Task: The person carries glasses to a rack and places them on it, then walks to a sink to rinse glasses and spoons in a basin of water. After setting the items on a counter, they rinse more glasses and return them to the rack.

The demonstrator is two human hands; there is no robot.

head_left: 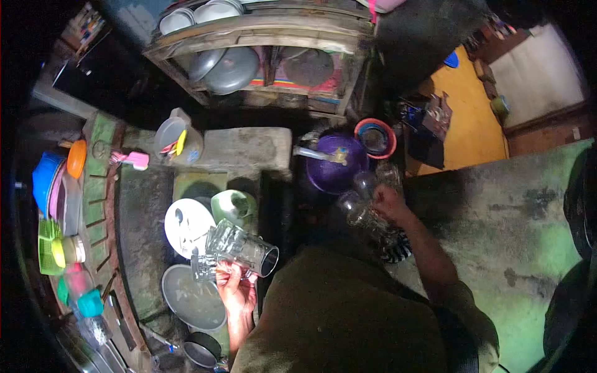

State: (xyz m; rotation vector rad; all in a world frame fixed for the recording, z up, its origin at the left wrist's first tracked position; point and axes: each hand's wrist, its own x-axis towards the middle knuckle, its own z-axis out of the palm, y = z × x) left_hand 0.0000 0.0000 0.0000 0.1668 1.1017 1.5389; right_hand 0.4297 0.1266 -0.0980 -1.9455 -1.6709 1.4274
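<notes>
The left hand (235, 291) grips clear glass mugs (241, 245) beside the white plate (177, 239).
Over there, the right hand (390, 205) curls at more glassware (360, 214), near the purple basin (323, 176).

In front of me, the wooden shelf (292, 38) carried white bowls (217, 11) on its upper board and a round metal lid (231, 71) on its lower one. To my left, the grey surface (146, 211) bore a white plate (180, 239) just beside a green bowl (233, 206), with a round metal tray (193, 298) near them. A grey container (194, 146) stood by the concrete ledge (249, 146), and a pink brush (137, 160) lay near the green-panelled edge (96, 208).
</notes>
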